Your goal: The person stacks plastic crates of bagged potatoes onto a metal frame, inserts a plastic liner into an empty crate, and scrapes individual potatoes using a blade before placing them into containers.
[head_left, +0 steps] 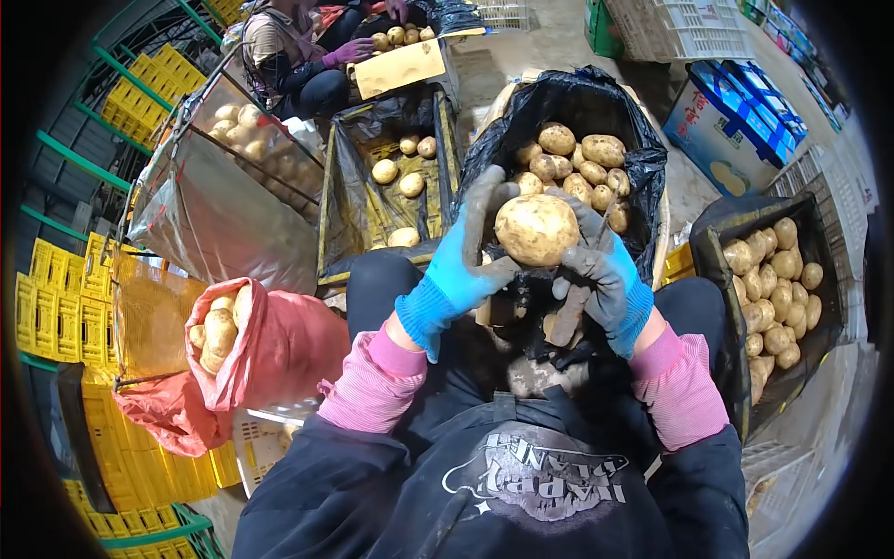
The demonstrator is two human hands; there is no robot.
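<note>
Both my hands wear blue gloves with dirty grey palms. A large pale potato [536,230] is held up between them, above my lap. My left hand [473,253] curves round its left side. My right hand [601,265] is closed on its right side, with the fingers partly behind it. Just beyond the hands stands a box lined with black plastic [643,140], with many potatoes [603,151] inside. A wider lined crate [337,200] to its left contains several scattered potatoes [385,171].
A red sack of potatoes [289,340] stands at the left beside a mesh bag [223,210]. Another lined crate of potatoes [722,321] is at the right, near a blue carton [726,140]. Yellow crates [56,307] are stacked far left. Another person [312,79] sits at the top left.
</note>
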